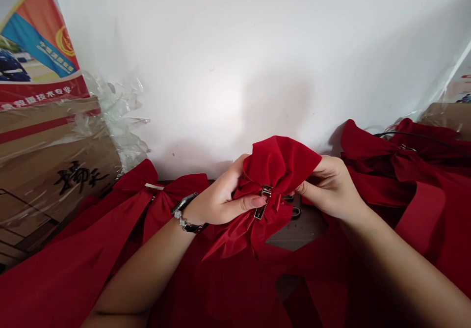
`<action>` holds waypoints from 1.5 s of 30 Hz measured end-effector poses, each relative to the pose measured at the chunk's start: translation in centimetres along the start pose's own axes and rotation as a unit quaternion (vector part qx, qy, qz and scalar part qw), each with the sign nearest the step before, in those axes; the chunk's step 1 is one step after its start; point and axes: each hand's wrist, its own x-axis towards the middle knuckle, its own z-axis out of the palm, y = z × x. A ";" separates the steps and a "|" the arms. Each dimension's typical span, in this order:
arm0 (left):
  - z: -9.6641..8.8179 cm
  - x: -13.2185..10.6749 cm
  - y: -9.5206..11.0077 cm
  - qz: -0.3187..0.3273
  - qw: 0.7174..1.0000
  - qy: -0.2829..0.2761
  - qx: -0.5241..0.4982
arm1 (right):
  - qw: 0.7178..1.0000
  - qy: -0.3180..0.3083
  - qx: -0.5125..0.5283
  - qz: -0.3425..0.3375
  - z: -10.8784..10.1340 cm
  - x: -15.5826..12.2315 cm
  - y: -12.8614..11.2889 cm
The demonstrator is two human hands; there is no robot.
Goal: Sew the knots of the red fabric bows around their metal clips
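A red fabric bow (274, 176) is gathered between my two hands, with a rectangular metal buckle (263, 203) at its pinched centre. My left hand (221, 195) grips the bow's left side, its thumb lying just beside the buckle. My right hand (329, 188) pinches the right side of the bow from the other end. A beaded bracelet with a black band (184, 215) circles my left wrist. Long red tails (235, 239) hang down from the bow below my hands, and they hide part of the surface beneath.
Another red bow (154, 190) with a metal clip lies to the left, and more red fabric (408, 180) is heaped at the right, crossed by a black cord. A plastic-wrapped cardboard box (55, 166) and a printed poster (37, 38) stand at the left against a white wall (235, 63).
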 end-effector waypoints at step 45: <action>-1.0 0.5 0.5 -0.023 0.987 -0.119 0.103 | 0.977 -0.084 -0.111 -0.161 -1.0 0.5 1.0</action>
